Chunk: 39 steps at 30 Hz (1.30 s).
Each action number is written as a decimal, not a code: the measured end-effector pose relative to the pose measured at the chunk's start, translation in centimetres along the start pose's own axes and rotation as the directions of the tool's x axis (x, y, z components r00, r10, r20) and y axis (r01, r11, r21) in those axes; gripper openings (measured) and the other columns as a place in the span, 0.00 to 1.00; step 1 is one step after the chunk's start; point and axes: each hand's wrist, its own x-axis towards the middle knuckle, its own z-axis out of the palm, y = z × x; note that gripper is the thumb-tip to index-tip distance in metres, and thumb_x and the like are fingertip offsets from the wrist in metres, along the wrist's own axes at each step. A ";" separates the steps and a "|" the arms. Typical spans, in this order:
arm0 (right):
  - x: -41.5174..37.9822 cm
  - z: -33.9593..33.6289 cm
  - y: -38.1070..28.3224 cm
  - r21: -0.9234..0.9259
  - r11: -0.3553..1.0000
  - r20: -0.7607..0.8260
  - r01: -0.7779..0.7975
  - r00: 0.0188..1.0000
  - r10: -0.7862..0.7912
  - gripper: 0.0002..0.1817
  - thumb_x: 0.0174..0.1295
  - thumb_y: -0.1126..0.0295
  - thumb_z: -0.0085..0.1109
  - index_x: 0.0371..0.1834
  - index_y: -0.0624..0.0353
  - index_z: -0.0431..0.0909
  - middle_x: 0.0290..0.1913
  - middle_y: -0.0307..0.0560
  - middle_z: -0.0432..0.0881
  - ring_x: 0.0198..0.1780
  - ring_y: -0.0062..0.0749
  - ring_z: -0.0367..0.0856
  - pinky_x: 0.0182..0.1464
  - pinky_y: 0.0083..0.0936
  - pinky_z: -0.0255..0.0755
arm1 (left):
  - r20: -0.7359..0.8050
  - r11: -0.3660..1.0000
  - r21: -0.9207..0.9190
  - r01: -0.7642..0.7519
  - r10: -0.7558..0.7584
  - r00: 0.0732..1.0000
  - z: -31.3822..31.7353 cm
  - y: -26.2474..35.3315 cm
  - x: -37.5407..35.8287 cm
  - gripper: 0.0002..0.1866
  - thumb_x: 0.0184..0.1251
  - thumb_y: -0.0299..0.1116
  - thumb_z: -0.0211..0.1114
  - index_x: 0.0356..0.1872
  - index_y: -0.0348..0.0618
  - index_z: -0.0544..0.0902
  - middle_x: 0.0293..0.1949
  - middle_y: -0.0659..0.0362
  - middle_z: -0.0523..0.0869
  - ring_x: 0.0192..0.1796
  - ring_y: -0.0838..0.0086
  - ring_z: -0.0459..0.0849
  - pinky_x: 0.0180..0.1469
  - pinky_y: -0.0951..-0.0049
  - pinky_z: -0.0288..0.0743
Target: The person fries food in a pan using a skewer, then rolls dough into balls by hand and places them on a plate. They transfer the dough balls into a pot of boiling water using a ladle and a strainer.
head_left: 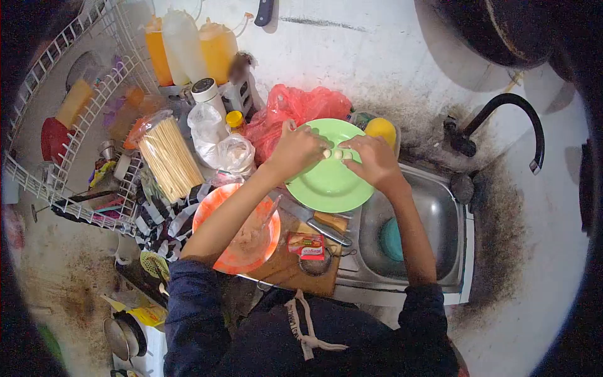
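A light green plate (pixel 330 185) lies beside the sink, with a few small pale pieces (pixel 339 154) near its upper middle. Over the plate's upper left, my left hand (pixel 298 149) is closed, its fingertips at one pale piece. My right hand (pixel 375 160) is at the plate's upper right, thumb and fingers curved around the pale pieces beside it. Below the plate a knife (pixel 330 232) lies near a red packet (pixel 306 245) on a wooden board (pixel 289 275). An orange-rimmed bowl (pixel 275 242) holding a pinkish mixture stands under my left forearm.
A metal sink (pixel 433 220) with a black faucet (pixel 534 119) is at the right. Red plastic bags (pixel 301 103) lie behind the plate. Skewers (pixel 168 157), bottles (pixel 182 47) and a white wire rack (pixel 81 132) stand at the left.
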 end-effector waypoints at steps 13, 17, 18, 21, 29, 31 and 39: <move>-1.5 -1.3 0.1 0.227 0.974 -0.139 0.025 0.990 0.007 0.18 0.56 0.65 0.52 0.49 0.59 0.72 0.46 0.52 0.76 0.50 0.43 0.72 0.55 0.40 0.58 | -0.005 0.876 -0.465 0.125 -0.144 0.990 -1.5 0.5 -0.4 0.15 0.59 0.39 0.56 0.47 0.51 0.77 0.47 0.58 0.78 0.55 0.71 0.71 0.56 0.57 0.55; -1.4 -1.5 -6.8 0.498 0.861 -0.391 0.100 0.912 0.121 0.25 0.62 0.63 0.43 0.62 0.61 0.59 0.61 0.57 0.62 0.63 0.44 0.59 0.65 0.39 0.46 | -0.007 0.021 -1.000 0.001 -0.377 0.926 -4.8 4.7 0.0 0.23 0.68 0.45 0.44 0.58 0.41 0.67 0.56 0.54 0.72 0.59 0.67 0.68 0.62 0.69 0.56; -1.3 -1.3 -8.7 0.501 0.860 -0.415 0.096 0.899 0.141 0.26 0.63 0.63 0.40 0.63 0.62 0.55 0.62 0.56 0.58 0.65 0.44 0.55 0.66 0.38 0.43 | -0.018 0.007 -1.000 -0.016 -0.367 0.930 -4.9 6.1 0.0 0.27 0.70 0.47 0.36 0.62 0.38 0.58 0.62 0.55 0.65 0.62 0.68 0.63 0.63 0.67 0.55; -1.2 -0.1 -14.0 0.520 0.849 -0.468 0.094 0.863 0.191 0.27 0.65 0.64 0.31 0.66 0.64 0.46 0.68 0.56 0.45 0.69 0.44 0.42 0.68 0.36 0.34 | -0.126 -0.074 -0.978 -0.195 -0.532 0.838 -3.7 11.0 -2.6 0.28 0.71 0.45 0.34 0.65 0.36 0.50 0.66 0.58 0.54 0.66 0.71 0.53 0.68 0.71 0.44; -3.8 2.1 -15.8 0.401 0.912 -0.315 -0.086 0.922 0.225 0.27 0.67 0.63 0.25 0.69 0.59 0.40 0.71 0.43 0.37 0.72 0.31 0.34 0.68 0.27 0.29 | 0.035 -0.241 -0.952 -0.191 -0.702 0.711 -5.9 16.4 -7.7 0.28 0.72 0.44 0.33 0.65 0.33 0.51 0.65 0.56 0.56 0.66 0.74 0.54 0.67 0.76 0.46; -4.2 2.4 -16.8 0.648 0.759 -0.295 0.055 0.937 0.184 0.28 0.67 0.64 0.26 0.69 0.59 0.39 0.71 0.42 0.37 0.72 0.29 0.34 0.69 0.27 0.29 | 0.038 -0.200 -0.965 -0.170 -0.746 0.665 -6.6 17.8 -9.1 0.29 0.71 0.44 0.32 0.65 0.33 0.50 0.66 0.55 0.54 0.67 0.73 0.52 0.67 0.75 0.44; -6.3 7.0 -22.9 0.963 0.238 -0.115 0.126 0.992 -0.058 0.34 0.65 0.50 0.21 0.68 0.63 0.37 0.71 0.47 0.36 0.72 0.33 0.31 0.69 0.31 0.26 | -0.220 0.084 -0.959 -0.271 -0.825 0.520 -10.5 13.9 -12.9 0.32 0.69 0.47 0.32 0.66 0.35 0.45 0.68 0.52 0.46 0.70 0.70 0.42 0.69 0.69 0.35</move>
